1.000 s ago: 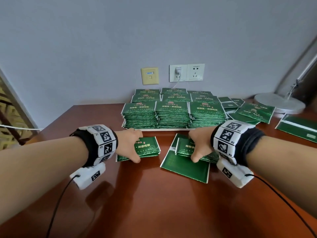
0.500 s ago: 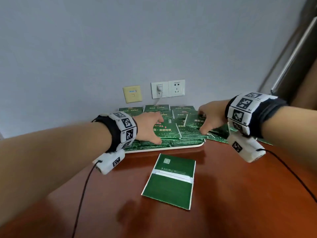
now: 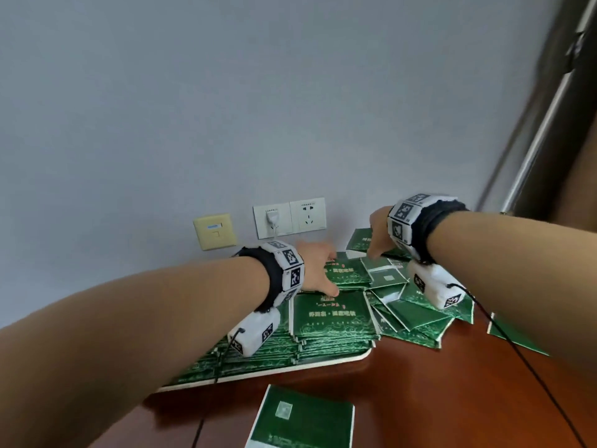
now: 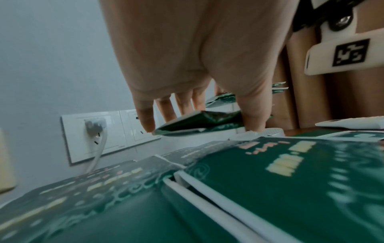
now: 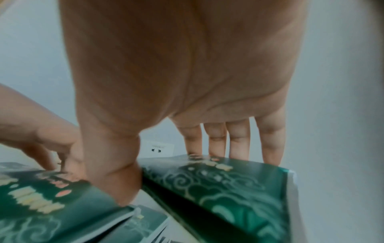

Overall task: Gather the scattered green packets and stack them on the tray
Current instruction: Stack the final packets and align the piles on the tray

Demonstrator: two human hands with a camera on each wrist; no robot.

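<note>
Reached farther over the tray [image 3: 326,360] than half a second ago, both hands now above the rear stacks near the wall sockets [image 3: 289,217]; view tilted up, so less of the desk [image 3: 420,383] in sight.

Left hand [image 3: 318,270] low over the stacked green packets [image 3: 332,313], fingers [image 4: 166,110] and thumb pinching a small bundle of packets [image 4: 199,121] just above the stack tops. Right hand [image 3: 379,232] raised to the right, thumb and fingers [image 5: 216,139] clamped on a tilted packet [image 5: 224,180], lifted clear of the loose heap of packets [image 3: 410,308] spilling off the tray's right edge onto the desk.

One green booklet [image 3: 300,418] flat on the desk in front of the tray, apart from it. Another green piece [image 3: 510,334] at far right, partly hidden by the right forearm.
</note>
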